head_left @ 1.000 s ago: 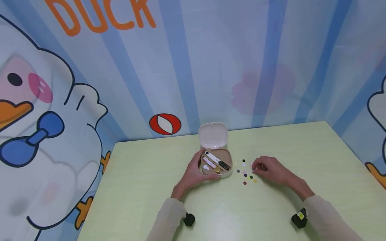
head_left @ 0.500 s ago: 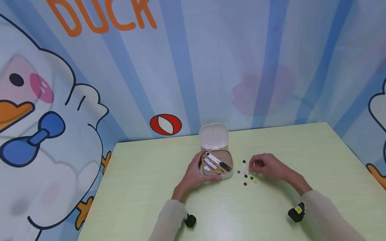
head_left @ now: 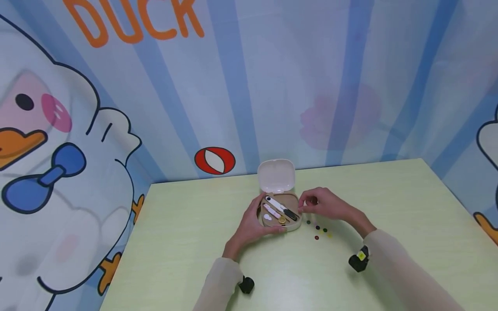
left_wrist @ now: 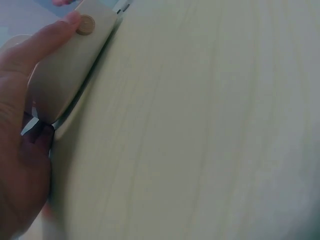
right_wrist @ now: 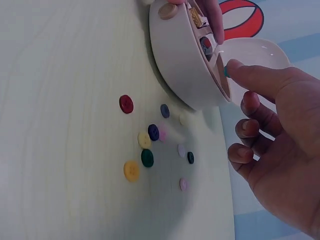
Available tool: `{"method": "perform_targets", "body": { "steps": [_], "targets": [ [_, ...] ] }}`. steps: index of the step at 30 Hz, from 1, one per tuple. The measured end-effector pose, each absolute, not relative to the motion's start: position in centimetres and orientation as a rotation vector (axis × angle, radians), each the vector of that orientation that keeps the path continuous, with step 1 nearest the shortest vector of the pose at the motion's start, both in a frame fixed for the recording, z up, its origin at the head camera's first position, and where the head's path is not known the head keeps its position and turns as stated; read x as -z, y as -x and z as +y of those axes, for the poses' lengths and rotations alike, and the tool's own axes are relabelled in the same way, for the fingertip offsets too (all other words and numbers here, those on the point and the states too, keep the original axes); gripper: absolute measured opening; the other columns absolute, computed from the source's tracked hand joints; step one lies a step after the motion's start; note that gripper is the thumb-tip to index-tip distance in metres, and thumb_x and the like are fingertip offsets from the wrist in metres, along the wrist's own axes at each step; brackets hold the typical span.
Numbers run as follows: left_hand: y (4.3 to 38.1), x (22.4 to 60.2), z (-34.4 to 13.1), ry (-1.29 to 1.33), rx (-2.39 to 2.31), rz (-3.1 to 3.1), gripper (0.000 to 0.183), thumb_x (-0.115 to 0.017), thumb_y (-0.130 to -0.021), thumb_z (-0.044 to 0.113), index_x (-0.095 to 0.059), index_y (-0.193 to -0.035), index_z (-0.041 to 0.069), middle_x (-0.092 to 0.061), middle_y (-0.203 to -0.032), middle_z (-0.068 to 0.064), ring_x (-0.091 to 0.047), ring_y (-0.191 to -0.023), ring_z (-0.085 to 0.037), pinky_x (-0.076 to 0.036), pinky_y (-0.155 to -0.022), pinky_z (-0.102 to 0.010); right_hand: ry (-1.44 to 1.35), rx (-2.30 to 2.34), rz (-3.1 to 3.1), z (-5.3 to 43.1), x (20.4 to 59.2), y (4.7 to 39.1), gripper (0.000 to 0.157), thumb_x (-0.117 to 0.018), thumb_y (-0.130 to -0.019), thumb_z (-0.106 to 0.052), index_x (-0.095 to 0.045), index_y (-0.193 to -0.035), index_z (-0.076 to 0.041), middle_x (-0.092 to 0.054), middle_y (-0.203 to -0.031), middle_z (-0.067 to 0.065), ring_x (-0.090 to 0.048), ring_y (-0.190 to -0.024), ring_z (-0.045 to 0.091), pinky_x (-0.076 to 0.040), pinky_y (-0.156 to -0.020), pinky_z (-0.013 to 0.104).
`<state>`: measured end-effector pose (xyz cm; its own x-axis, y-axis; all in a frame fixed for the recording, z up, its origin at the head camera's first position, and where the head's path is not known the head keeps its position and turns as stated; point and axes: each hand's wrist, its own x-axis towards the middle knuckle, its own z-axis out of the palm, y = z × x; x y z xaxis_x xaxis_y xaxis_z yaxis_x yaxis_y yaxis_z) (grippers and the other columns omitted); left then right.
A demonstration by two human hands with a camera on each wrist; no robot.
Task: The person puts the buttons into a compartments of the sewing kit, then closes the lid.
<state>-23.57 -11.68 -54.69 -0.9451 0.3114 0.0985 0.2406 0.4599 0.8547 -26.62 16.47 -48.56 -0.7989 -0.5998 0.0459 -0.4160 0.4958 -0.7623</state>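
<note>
A cream sewing box stands with its lid raised at the back. My left hand grips its left side, thumb along the front by a round tan knob. Inside lie a white-and-black tool, a pink tool and a small gold round item. My right hand is at the box's right rim. In the right wrist view its thumb pinches a teal button over the tray; the opposing fingertip is hidden.
Several loose buttons lie right of the box, among them a red button, a dark green button and an orange-yellow button. The pale table meets a printed cloth backdrop behind.
My right hand has moved left from the loose buttons to the box's right rim. The left hand keeps its grip on the box.
</note>
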Motion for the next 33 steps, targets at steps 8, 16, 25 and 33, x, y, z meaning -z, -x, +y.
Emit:
{"method": "perform_targets", "body": {
  "steps": [8, 16, 25, 33],
  "targets": [
    [23.5, 54.6, -11.7, -0.49, -1.506, 2.629, 0.118, -0.095, -0.073, 0.044, -0.025, -0.165, 0.024, -0.037, -0.162, 0.001, -0.036, -0.148, -0.019, -0.033, -0.121, -0.046, 0.824, 1.158, 2.507, 15.5, 48.9, 27.3, 0.006, -0.074, -0.097, -0.013, -0.073, -0.094, -0.008, -0.06, -0.078, 0.0, -0.052, -0.072, 0.017, -0.043, -0.061, 0.027],
    [23.6, 54.7, -11.7, -0.49, -1.515, 2.63, 0.118, -0.095, -0.072, 0.044, -0.026, -0.165, 0.023, -0.038, -0.162, 0.0, -0.037, -0.147, -0.02, -0.033, -0.121, -0.046, 0.809, 1.152, 2.523, 15.5, 49.3, 27.4, 0.003, -0.072, -0.098, -0.01, -0.075, -0.097, -0.009, -0.059, -0.077, -0.001, -0.052, -0.07, 0.016, -0.043, -0.061, 0.027],
    [23.7, 54.9, -11.7, -0.507, -1.53, 2.625, 0.117, -0.095, -0.072, 0.044, -0.026, -0.165, 0.024, -0.038, -0.161, 0.0, -0.038, -0.147, -0.021, -0.034, -0.12, -0.048, 0.793, 1.209, 2.547, 16.2, 49.7, 27.0, 0.022, -0.074, -0.098, -0.018, -0.071, -0.119, -0.011, -0.06, -0.082, 0.0, -0.053, -0.072, 0.018, -0.046, -0.062, 0.028],
    [23.7, 55.0, -11.8, -0.51, -1.532, 2.62, 0.117, -0.096, -0.073, 0.043, -0.026, -0.165, 0.024, -0.037, -0.162, 0.001, -0.036, -0.148, -0.019, -0.034, -0.121, -0.046, 0.817, 1.263, 2.572, 18.5, 50.5, 26.3, 0.04, -0.077, -0.096, -0.018, -0.065, -0.132, -0.005, -0.059, -0.08, -0.001, -0.054, -0.07, 0.017, -0.048, -0.062, 0.028]
  ]
}}
